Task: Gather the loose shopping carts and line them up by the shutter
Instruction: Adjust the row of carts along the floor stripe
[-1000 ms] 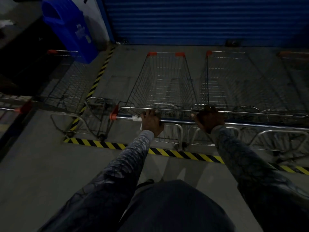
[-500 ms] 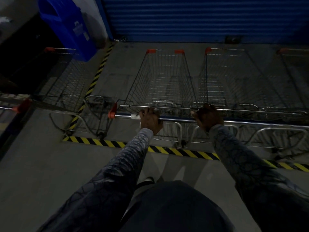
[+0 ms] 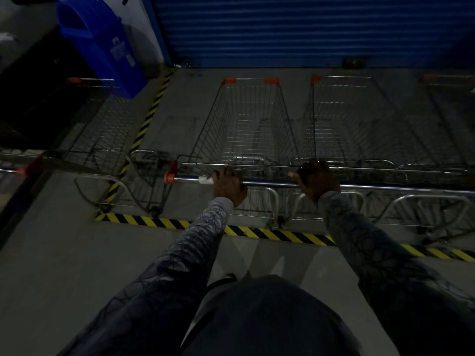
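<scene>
The left hand (image 3: pixel 228 185) and the right hand (image 3: pixel 317 179) grasp the handle (image 3: pixel 270 184) of the cart (image 3: pixel 252 124), which faces the blue shutter (image 3: pixel 308 29). A second cart (image 3: pixel 359 119) stands just beside it on the right. The white label on the blue bin (image 3: pixel 102 44) is unreadable.

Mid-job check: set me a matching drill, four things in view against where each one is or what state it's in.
Things:
1. cart handle
2. shutter
3. striped tape
4. bin

Places or states:
A. upper left, left of the shutter
B. flat on the floor
C. gripped by the left hand and the right hand
D. closed, across the far end beyond the carts

Pairs: 1-C, 2-D, 3-B, 4-A
</scene>
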Demonstrator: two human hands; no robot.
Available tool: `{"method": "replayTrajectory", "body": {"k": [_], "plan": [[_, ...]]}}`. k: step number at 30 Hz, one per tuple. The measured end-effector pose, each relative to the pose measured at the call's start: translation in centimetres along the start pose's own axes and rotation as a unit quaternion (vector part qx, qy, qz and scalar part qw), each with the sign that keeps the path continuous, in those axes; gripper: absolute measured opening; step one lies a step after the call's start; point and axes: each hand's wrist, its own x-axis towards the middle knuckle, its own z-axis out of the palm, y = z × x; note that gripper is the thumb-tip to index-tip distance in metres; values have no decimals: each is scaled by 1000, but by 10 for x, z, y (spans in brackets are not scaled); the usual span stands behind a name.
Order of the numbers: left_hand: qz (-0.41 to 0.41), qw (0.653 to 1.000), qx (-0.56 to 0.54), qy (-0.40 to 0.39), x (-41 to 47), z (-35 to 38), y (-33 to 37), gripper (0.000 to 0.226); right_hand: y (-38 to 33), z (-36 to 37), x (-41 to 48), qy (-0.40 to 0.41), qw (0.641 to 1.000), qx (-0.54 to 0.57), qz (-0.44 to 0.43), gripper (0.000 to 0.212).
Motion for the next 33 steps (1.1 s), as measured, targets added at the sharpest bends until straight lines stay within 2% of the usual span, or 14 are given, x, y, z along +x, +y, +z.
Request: {"method": "replayTrajectory", "body": {"k": [3, 6, 10, 13, 18, 21, 24, 26, 29, 31, 33], "plan": [[0, 1000, 25, -14, 0, -2, 1, 50, -2, -3, -2, 21, 1000, -12, 10, 67], [-4, 999, 37, -20, 0, -4, 4, 57, -4, -6, -2, 8, 1000, 11, 19, 85], [-9, 999, 32, -20, 0, -4, 3, 53, -3, -7, -2, 7, 998, 53, 21, 90], [-13, 999, 32, -9, -1, -3, 3, 53, -4, -7, -1, 23, 997, 68, 34, 82], [-14, 999, 44, -6, -4, -3, 2, 69, -7, -13, 0, 34, 994, 90, 50, 70], [7, 1000, 23, 10, -2, -1, -2, 78, 2, -17, 2, 35, 992, 110, 53, 70], [44, 997, -54, 33, -2, -1, -6, 112, 23, -16, 7, 50, 983, 99, 149, 61], [68, 990, -107, 56, -6, -2, -5, 119, 44, -12, 7, 55, 966, 96, 234, 53], [60, 981, -164, 86, -9, -4, 2, 107, 68, -9, -3, 62, 947, 113, 295, 70], [55, 980, -168, 90, -8, -2, 5, 97, 70, -5, -10, 66, 946, 117, 295, 79], [59, 982, -157, 88, -7, 0, 8, 91, 66, 0, -16, 69, 949, 108, 287, 80]]}}
